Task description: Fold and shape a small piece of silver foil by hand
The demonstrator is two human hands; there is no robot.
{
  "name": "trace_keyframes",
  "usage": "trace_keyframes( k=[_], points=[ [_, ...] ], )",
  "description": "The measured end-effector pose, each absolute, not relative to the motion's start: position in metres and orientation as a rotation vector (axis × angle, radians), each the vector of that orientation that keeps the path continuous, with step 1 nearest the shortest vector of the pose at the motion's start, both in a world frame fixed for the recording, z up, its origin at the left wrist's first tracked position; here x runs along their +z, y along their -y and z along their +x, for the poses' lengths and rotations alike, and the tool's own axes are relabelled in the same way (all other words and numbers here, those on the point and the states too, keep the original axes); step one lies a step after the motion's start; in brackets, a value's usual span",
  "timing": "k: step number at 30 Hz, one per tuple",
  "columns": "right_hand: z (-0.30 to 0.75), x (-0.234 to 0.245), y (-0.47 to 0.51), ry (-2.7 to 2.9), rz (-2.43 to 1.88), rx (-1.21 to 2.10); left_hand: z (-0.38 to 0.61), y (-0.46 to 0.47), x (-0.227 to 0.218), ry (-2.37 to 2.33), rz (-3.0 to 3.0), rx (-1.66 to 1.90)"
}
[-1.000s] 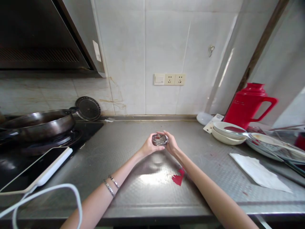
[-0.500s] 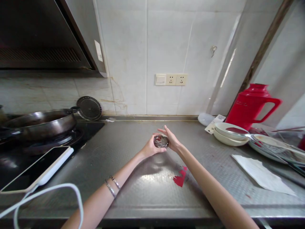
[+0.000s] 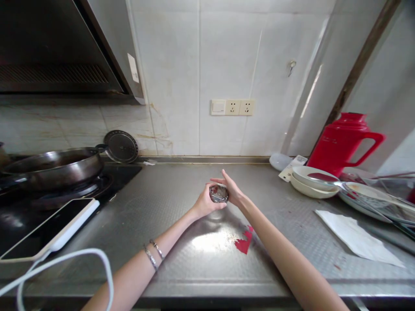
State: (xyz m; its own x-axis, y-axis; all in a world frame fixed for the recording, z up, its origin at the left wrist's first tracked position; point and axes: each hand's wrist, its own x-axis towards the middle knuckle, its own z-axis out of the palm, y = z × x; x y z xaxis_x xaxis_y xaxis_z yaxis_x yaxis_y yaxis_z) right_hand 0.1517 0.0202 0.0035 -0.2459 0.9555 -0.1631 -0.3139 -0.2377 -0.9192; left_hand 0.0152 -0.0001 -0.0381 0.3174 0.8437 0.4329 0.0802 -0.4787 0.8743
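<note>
Over the middle of the steel counter (image 3: 181,203) both my hands meet around a small shiny silver object (image 3: 218,193), round and crumpled like foil. My left hand (image 3: 204,203) is curled under and around it, gripping it. My right hand (image 3: 234,190) presses against its right side, with the fingers stretched out and slightly apart above it. Two thin bracelets (image 3: 154,252) ring my left forearm. What the shiny object is I cannot make out for sure.
A red scrap (image 3: 244,242) lies under my right forearm. At left sit a wok (image 3: 52,166) on the stove, a tablet (image 3: 48,226) and a white cable (image 3: 65,263). At right stand a red jug (image 3: 343,140), stacked bowls (image 3: 311,179), plates (image 3: 372,198) and a paper sheet (image 3: 353,237).
My right hand's fingers have lifted off the shiny object and spread out. The left hand keeps its hold; both hands stay in nearly the same place.
</note>
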Motion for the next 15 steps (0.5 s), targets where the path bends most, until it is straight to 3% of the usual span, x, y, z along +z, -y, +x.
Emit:
trace_keyframes(
  k=[15],
  points=[
    [0.150, 0.010, -0.006, 0.939, -0.922, 1.590, 0.023, 0.008, -0.030, -0.861, 1.690, 1.273]
  ],
)
